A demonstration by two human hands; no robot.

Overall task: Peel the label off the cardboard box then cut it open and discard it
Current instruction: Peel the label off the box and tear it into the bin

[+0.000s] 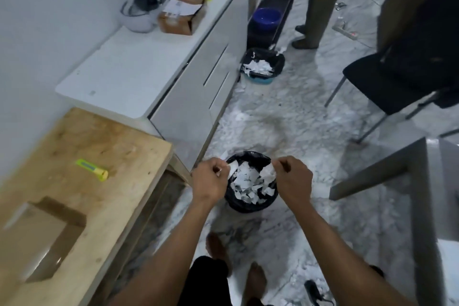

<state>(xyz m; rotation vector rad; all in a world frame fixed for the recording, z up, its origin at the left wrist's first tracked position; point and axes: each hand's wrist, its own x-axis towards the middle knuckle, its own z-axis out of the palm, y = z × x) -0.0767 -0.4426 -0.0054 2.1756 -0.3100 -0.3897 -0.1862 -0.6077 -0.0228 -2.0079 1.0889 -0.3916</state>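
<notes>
Both my hands hover over a black-lined bin (250,202) on the floor, full of torn white label scraps. My left hand (211,180) pinches a white label piece (233,169) at the bin's left rim. My right hand (294,180) pinches another white label piece (269,172) at the right rim. A brown cardboard box (37,238) lies on the wooden table (104,136) at the lower left. A green and yellow utility knife (92,169) lies on the same table, beyond the box.
A white cabinet (139,67) holds a second cardboard box with a label (182,13) and a grey bag (142,11). Another bin of scraps (262,66) stands farther off. A person's legs (315,2), a black chair (387,79) and a grey table (422,181) are to the right.
</notes>
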